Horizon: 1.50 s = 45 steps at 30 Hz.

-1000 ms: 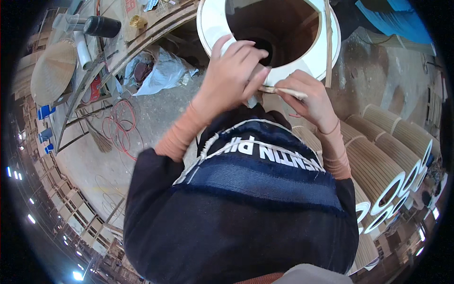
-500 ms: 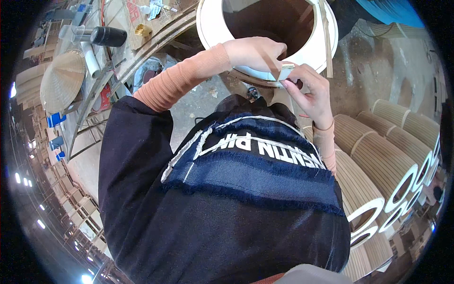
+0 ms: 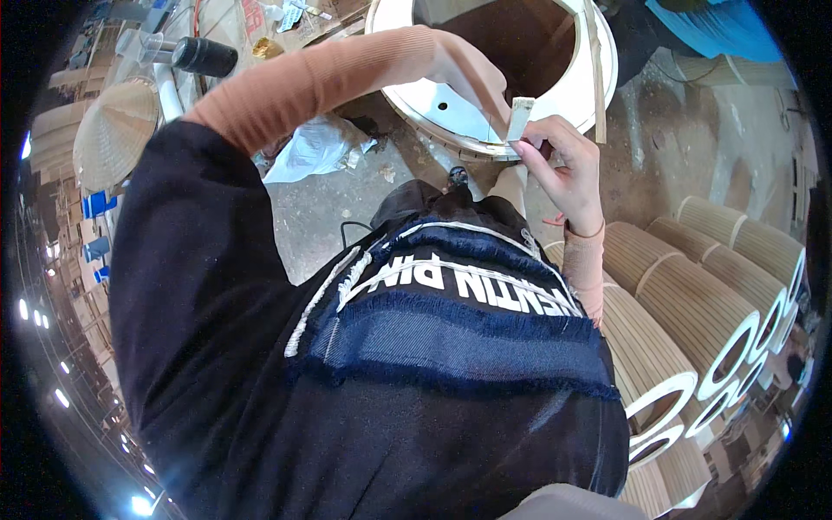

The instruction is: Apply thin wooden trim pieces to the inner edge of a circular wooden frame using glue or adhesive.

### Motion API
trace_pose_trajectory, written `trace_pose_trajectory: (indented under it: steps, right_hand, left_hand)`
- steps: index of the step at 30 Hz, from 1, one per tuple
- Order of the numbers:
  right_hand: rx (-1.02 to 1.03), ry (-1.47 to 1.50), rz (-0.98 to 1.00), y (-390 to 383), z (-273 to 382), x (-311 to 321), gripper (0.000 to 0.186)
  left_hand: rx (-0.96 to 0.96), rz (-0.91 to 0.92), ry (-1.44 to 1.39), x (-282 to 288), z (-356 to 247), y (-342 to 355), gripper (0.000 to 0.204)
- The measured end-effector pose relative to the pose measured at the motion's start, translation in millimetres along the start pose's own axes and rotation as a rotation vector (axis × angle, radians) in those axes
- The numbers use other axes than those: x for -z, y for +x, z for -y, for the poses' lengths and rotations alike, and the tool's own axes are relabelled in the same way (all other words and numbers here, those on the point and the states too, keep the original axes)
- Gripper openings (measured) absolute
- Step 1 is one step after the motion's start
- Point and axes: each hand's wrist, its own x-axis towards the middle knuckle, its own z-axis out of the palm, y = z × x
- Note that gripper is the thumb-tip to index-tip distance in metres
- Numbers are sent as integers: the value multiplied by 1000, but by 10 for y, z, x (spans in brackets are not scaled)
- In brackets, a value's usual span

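Note:
In front of me stands a round drum with a wide white rim (image 3: 412, 100) and a dark brown hollow inside. A small round hole (image 3: 443, 106) shows in the rim. My right hand (image 3: 563, 160) pinches a small flat pale piece (image 3: 520, 117) between thumb and fingers, upright at the rim's near right edge. My left hand (image 3: 475, 76) reaches across the rim with its fingers pointing down beside that piece. Its fingers are blurred and partly hidden, so their grip cannot be made out. A thin wooden strip (image 3: 598, 78) lies across the rim's right side.
Several slatted drums with white rims (image 3: 693, 290) lie on their sides at right. A conical straw hat (image 3: 117, 134) and a black cylinder (image 3: 204, 56) are on the left. A white plastic bag (image 3: 316, 149) sits on the floor. Blue sheeting (image 3: 719, 30) hangs at the far right.
My left forearm has swung up and farther over the rim, its elbow moving outward to the left. The rim's small hole is now uncovered. My right hand has barely moved.

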Motion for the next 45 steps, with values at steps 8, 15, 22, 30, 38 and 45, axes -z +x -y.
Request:
trace_pose_trajectory:
  steps: [8, 15, 22, 30, 38, 45]
  right_hand:
    - [-12, 26, -50, -13, 2, -35, 11]
    - [0, 7, -36, 7, -2, -12, 11]
    - [25, 13, -45, -3, -28, -32, 10]
    - [16, 20, -38, 9, -9, -25, 10]
    - [8, -11, -19, 12, -5, 7, 12]
    - [1, 18, -14, 15, -3, 3, 13]
  left_hand:
    - [-75, 176, -64, 58, 137, 166, 100]
    - [-126, 198, -168, 22, 204, 193, 102]
    - [-137, 162, 7, 114, 146, 84, 96]
    - [-328, 297, 30, 127, 295, 161, 113]
    - [-370, 303, -49, 117, 275, 210, 94]
    - [-89, 181, -97, 86, 133, 20, 105]
